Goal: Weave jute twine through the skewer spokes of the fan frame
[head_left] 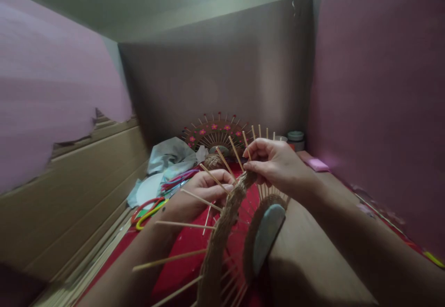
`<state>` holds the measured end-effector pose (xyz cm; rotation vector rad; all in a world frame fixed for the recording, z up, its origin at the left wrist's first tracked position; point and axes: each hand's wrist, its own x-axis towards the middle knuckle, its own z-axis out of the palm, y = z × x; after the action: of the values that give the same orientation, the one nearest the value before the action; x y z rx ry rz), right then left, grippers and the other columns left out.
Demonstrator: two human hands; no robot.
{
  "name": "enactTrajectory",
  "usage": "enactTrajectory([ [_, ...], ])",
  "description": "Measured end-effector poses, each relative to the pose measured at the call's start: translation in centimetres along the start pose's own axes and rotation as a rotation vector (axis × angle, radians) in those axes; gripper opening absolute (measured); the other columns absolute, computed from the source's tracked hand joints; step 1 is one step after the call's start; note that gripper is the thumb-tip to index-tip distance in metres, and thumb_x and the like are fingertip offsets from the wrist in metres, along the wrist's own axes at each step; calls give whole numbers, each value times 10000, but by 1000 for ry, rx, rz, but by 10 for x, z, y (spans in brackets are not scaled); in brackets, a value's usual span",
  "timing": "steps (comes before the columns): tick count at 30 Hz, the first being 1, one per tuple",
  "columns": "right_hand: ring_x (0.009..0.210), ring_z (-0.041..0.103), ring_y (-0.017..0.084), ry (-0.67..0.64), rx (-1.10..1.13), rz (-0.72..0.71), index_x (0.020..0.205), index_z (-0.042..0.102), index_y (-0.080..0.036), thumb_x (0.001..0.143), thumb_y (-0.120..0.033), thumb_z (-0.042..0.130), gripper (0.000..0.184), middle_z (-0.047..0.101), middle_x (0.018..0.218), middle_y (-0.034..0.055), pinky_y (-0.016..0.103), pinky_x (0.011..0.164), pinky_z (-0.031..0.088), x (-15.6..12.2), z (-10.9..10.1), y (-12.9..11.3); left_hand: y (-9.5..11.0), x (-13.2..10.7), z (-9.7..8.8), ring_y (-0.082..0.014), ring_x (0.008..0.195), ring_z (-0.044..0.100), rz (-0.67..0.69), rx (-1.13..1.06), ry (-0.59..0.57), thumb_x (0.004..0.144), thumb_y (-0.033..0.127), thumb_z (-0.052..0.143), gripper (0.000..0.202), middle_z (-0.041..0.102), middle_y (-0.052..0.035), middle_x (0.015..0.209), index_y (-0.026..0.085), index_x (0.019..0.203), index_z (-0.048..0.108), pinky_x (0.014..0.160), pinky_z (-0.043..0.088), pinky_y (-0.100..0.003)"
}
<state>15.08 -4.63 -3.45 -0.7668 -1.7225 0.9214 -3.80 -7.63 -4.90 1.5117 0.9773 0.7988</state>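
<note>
**Both hands close on a stick-spoked jute ring**

At frame centre, the fingertips (pixel 249 164) of the right hand (pixel 278 163) pinch the top of the jute ring (pixel 222 230). The left hand (pixel 203 189) curls shut on it just to the left, among wooden sticks (pixel 184 224). A grey disc (pixel 267 235) sits to the ring's right, with red cloth (pixel 187 247) beneath. A flowered fan-shaped piece (pixel 215 132) stands against the back wall.

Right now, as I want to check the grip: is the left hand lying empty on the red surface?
No, the left hand grips the rope-wrapped ring among its sticks, beside the right hand.
</note>
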Motion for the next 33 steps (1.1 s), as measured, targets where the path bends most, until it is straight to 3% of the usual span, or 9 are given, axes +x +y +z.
enactTrajectory([
  [5,470,458,64,36,-49,-52,772,529,-157,698,-116,561,90,540,589,-26,204,413,343,-1,1,0,0,-5,3,-135,606,598,58,68,122,759,306,615,226,640,-37,730,150,920,585,545,447,-239],
  [9,536,439,69,267,-203,-244,864,554,-161,718,-128,552,150,560,714,-1,221,466,335,-9,3,-7,-3,-5,6,-134,625,600,95,116,157,771,292,597,225,651,-44,769,155,950,604,569,455,-245],
  [11,535,416,66,198,-213,-300,836,565,-159,729,-141,558,109,545,701,-6,223,475,328,-13,4,-12,-4,-5,7,-126,616,592,104,121,167,760,273,604,226,650,-39,772,158,955,613,563,447,-239],
  [14,570,460,70,-136,-85,-266,870,554,-155,736,-142,572,135,555,705,-14,209,498,358,-16,7,-15,-5,-6,7,-113,574,565,106,123,171,745,282,612,234,631,-21,712,151,938,625,533,422,-225],
  [16,592,479,67,-226,-102,-260,877,564,-151,734,-139,587,145,563,711,-22,200,520,374,-15,8,-14,-4,-8,5,-106,544,540,90,153,169,747,301,607,248,613,-16,674,143,937,628,501,394,-217],
  [21,579,461,53,-149,-318,-383,737,620,-156,715,-78,593,86,545,625,-51,183,530,356,-14,15,-8,9,-16,-8,-58,483,398,113,353,155,737,290,623,174,544,18,614,140,820,654,450,290,-198],
  [24,593,472,57,-140,-340,-383,753,626,-151,699,-49,592,120,563,651,-43,185,532,361,-16,18,-8,27,-23,-17,-69,542,418,145,422,129,711,266,647,129,548,12,637,141,738,661,500,317,-209],
  [29,639,499,79,-153,-346,-305,743,632,-151,708,-34,556,144,590,699,-16,213,578,381,-18,20,-14,57,-36,-29,-68,484,412,97,373,187,664,233,671,93,503,23,524,149,639,642,457,307,-205],
  [33,645,498,92,-176,-310,-245,721,620,-165,720,-59,541,132,584,704,-10,230,583,381,-19,20,-17,63,-40,-31,-75,476,430,205,263,285,660,265,666,127,499,6,506,156,601,645,434,315,-201],
])
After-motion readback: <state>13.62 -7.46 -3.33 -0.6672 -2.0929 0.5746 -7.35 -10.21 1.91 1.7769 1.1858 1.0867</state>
